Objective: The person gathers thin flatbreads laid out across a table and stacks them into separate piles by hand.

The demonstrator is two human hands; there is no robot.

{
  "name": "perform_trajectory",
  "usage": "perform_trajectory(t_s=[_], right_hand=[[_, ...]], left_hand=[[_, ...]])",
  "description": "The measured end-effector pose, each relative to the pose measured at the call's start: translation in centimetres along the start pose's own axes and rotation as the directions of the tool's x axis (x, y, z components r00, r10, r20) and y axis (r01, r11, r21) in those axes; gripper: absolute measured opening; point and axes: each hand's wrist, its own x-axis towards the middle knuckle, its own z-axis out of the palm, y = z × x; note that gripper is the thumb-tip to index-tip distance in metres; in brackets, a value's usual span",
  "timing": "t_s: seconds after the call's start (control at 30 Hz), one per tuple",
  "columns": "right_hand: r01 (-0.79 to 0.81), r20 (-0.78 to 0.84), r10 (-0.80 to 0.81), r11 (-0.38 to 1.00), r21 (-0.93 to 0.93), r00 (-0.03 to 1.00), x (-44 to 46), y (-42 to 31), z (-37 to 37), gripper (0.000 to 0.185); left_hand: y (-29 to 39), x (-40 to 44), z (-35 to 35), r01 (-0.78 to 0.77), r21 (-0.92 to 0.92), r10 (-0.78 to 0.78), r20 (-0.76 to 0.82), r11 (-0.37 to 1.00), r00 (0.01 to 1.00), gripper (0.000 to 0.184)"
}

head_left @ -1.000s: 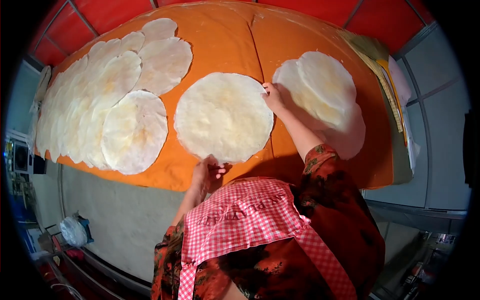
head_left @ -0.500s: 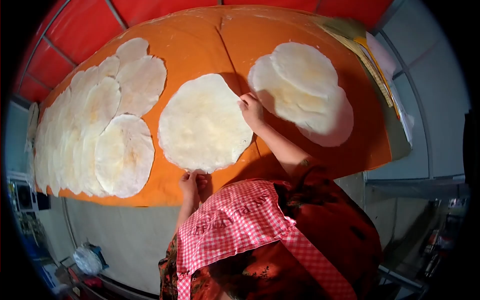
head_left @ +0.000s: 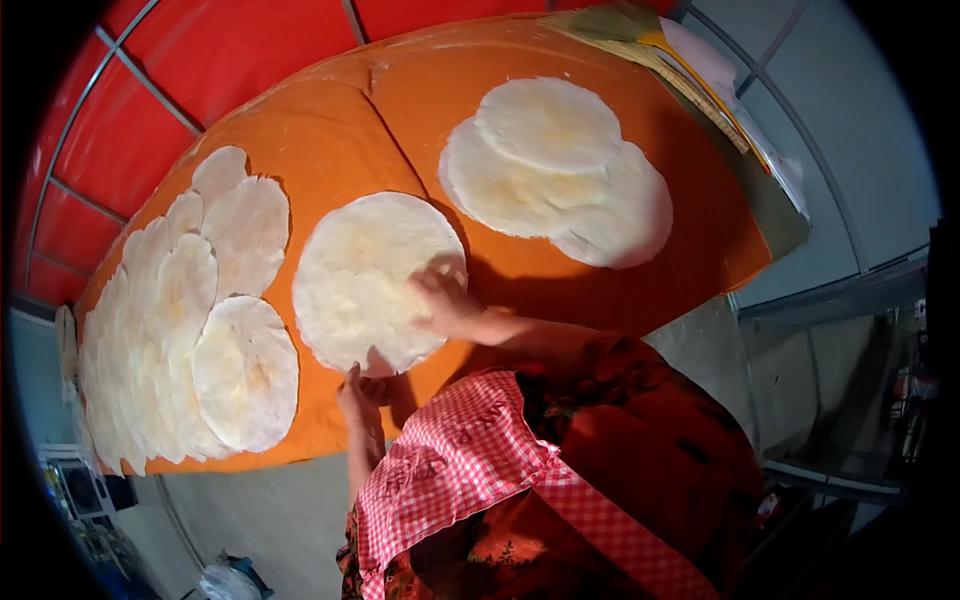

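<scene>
A round, thin, pale flatbread [head_left: 355, 265] lies flat in front of me on the orange cloth [head_left: 330, 150]. At its near edge my left hand [head_left: 360, 395] is closed, pinching the rim between thumb and fingers. My right hand [head_left: 452, 305] is over the right part of the same flatbread; motion smears its fingers, so their grip is unclear. To the left, many overlapping flatbreads [head_left: 165, 330] form rows, with one round [head_left: 250, 375] nearest to my left hand. Beyond my right hand lies a group of overlapping flatbreads [head_left: 550, 170].
A yellow stick [head_left: 700, 85] and a woven strip lie along the far right edge of the cloth. Red panels [head_left: 250, 60] on a metal frame stand behind it. My checked apron [head_left: 460, 440] hangs close to the near edge. A clear plastic bag [head_left: 228, 580] is low on the left.
My right hand has left the flatbread's upper right edge and moved down and inward over its surface. My left hand stays at the near rim. The view has shifted and turned.
</scene>
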Motion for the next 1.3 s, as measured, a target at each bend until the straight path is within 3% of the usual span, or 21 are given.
perform_trajectory(t_s=[0.07,0.17,0.27,0.3,0.33,0.4,0.43,0.5,0.53,0.57,0.67,0.7,0.77,0.8,0.83,0.87,1.03,1.07,1.1,1.13,1.3], right_hand=[[0.149,0.165,-0.156,0.987,0.052,0.974,-1.3,-2.6,1.1,0.074],[0.354,0.190,-0.331,0.930,-0.101,0.924,-1.6,-5.6,1.8,0.066],[0.267,0.389,-0.203,0.957,-0.117,0.899,2.4,-8.0,0.9,0.044],[0.296,0.012,-0.309,0.920,0.259,0.951,2.7,-10.3,-3.9,0.023],[0.134,0.026,-0.139,0.981,0.142,0.990,4.8,-9.5,-1.9,0.018],[0.067,-0.222,0.064,0.842,0.536,0.973,6.7,-11.6,-7.5,0.019],[-0.036,-0.073,0.058,0.959,0.281,0.996,8.1,-11.1,-11.9,0.015],[-0.139,-0.098,0.195,0.902,0.409,0.976,11.0,-7.2,-15.3,0.013],[-0.018,-0.297,0.209,0.843,0.537,0.932,10.8,-6.2,-17.6,0.016],[-0.206,-0.173,0.415,0.721,0.662,0.893,9.5,-5.1,-20.7,0.019],[-0.150,-0.164,0.598,0.440,0.885,0.785,5.0,-0.8,-24.9,0.042],[-0.169,-0.210,0.667,0.456,0.874,0.715,3.3,0.9,-25.1,0.041],[-0.242,-0.436,0.621,0.714,0.657,0.651,-0.5,-1.4,-25.3,0.047],[-0.122,-0.474,0.514,0.760,0.638,0.715,-2.8,5.6,-22.8,0.045],[-0.401,-0.353,0.678,0.693,0.599,0.645,-6.2,10.6,-21.4,0.033],[-0.708,-0.404,0.705,0.685,0.173,0.583,-10.1,19.5,-19.6,0.033],[-0.277,-0.623,0.387,0.922,0.271,0.679,-15.8,18.8,-7.3,0.024],[-0.256,-0.440,0.461,0.857,0.448,0.771,-14.4,16.9,-3.5,0.018],[-0.399,-0.098,0.631,0.594,0.699,0.769,-10.1,6.4,-3.2,0.015],[-0.466,0.122,0.610,0.446,0.764,0.783,-6.9,0.6,-1.5,0.015],[-0.732,0.694,0.244,0.135,0.668,0.678,2.4,-12.9,12.0,0.027]], left_hand=[[-0.5,3.3,-1.4,0.102,-0.011,-0.101,0.074,0.995,0.992,0.022],[1.5,2.1,1.7,0.033,-0.118,-0.005,0.229,0.992,0.973,0.016],[5.2,0.9,3.0,-0.034,-0.113,0.064,0.270,0.993,0.961,0.015],[6.9,-0.9,3.8,-0.142,-0.069,0.155,0.284,0.988,0.946,0.018],[9.1,-4.4,5.6,-0.234,-0.058,0.241,0.276,0.971,0.931,0.023],[11.1,-6.3,5.9,-0.453,-0.128,0.464,0.399,0.882,0.791,0.031],[12.1,-8.4,6.5,-0.551,-0.127,0.552,0.389,0.825,0.737,0.030],[12.0,-8.8,5.4,-0.699,-0.014,0.661,0.341,0.715,0.668,0.027],[11.8,-9.0,4.5,-0.759,0.046,0.711,0.319,0.649,0.627,0.025],[10.7,-7.2,2.5,-0.768,0.027,0.723,0.316,0.640,0.614,0.019],[6.5,-4.1,-3.1,-0.728,0.132,0.700,0.206,0.672,0.684,0.016],[5.1,-3.4,-5.0,-0.710,0.164,0.691,0.161,0.685,0.705,0.015],[1.8,-1.7,-9.4,-0.693,0.252,0.701,0.073,0.675,0.709,0.015],[0.9,-2.0,-10.9,-0.660,0.278,0.683,0.019,0.698,0.730,0.014],[0.3,-2.8,-12.2,-0.645,0.286,0.678,-0.019,0.708,0.735,0.013],[-0.2,-3.4,-13.2,-0.630,0.291,0.669,-0.049,0.720,0.742,0.013],[-2.8,-5.0,-17.5,-0.545,0.383,0.632,-0.147,0.746,0.761,0.012],[-3.7,-4.9,-18.4,-0.527,0.389,0.617,-0.154,0.756,0.772,0.012],[-4.8,-4.6,-19.0,-0.517,0.350,0.592,-0.153,0.781,0.792,0.010],[-5.4,-4.8,-19.2,-0.502,0.380,0.579,-0.119,0.777,0.807,0.009],[-9.3,-6.8,-18.6,-0.504,0.214,0.526,-0.056,0.837,0.849,0.003]])
